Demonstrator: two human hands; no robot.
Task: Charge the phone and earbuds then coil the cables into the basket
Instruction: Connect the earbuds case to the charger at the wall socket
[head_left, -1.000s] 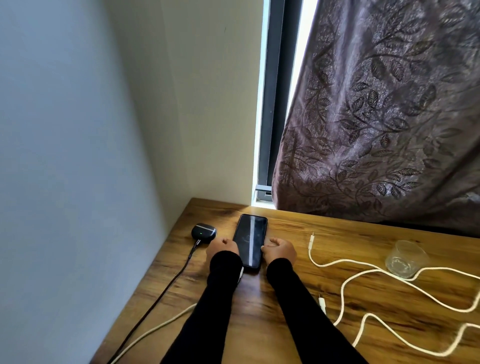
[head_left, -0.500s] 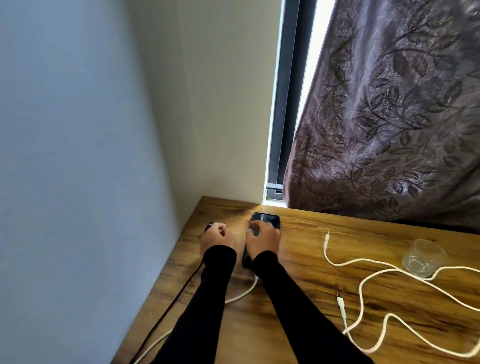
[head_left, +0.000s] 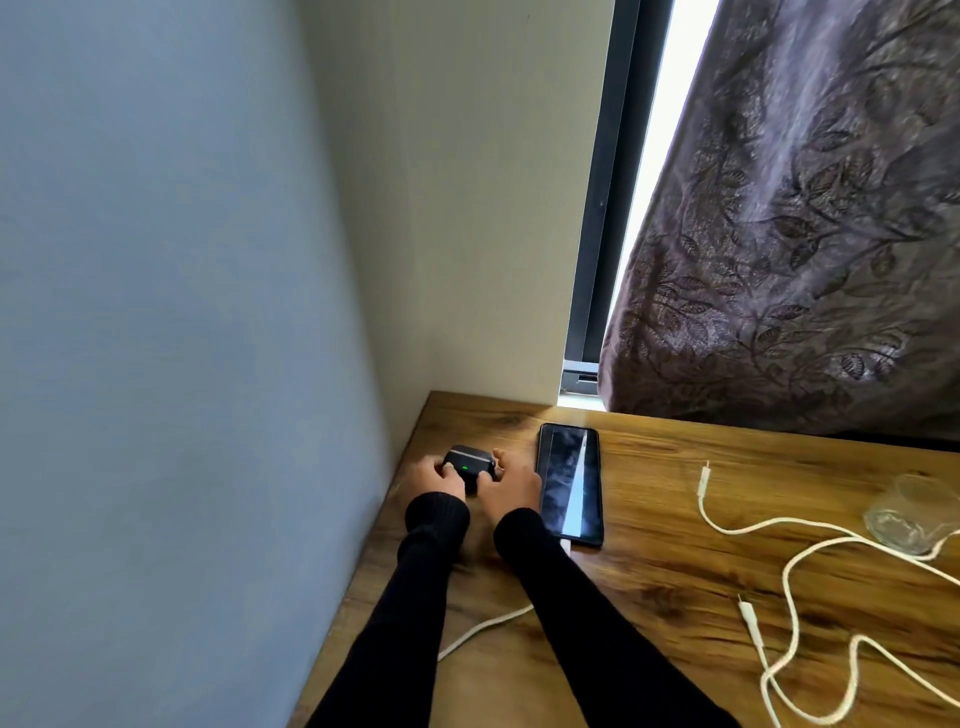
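Note:
A black earbuds case (head_left: 470, 463) with a green light sits near the table's far left corner. My left hand (head_left: 434, 479) grips its left side and my right hand (head_left: 509, 486) grips its right side. The black cable at the case is hidden behind my hands. A black phone (head_left: 570, 483) lies face up just right of my right hand, with a white cable (head_left: 480, 629) plugged into its near end and running under my right arm. A second loose white cable (head_left: 779, 587) snakes over the table's right part.
The wooden table (head_left: 675, 561) stands in a corner, with a wall close on the left. A clear glass (head_left: 904, 514) stands at the right edge on the loose cable. A patterned curtain (head_left: 800, 234) hangs over the table's far edge. No basket shows.
Both hands have moved left off the phone and closed on the earbuds case. The view has shifted left.

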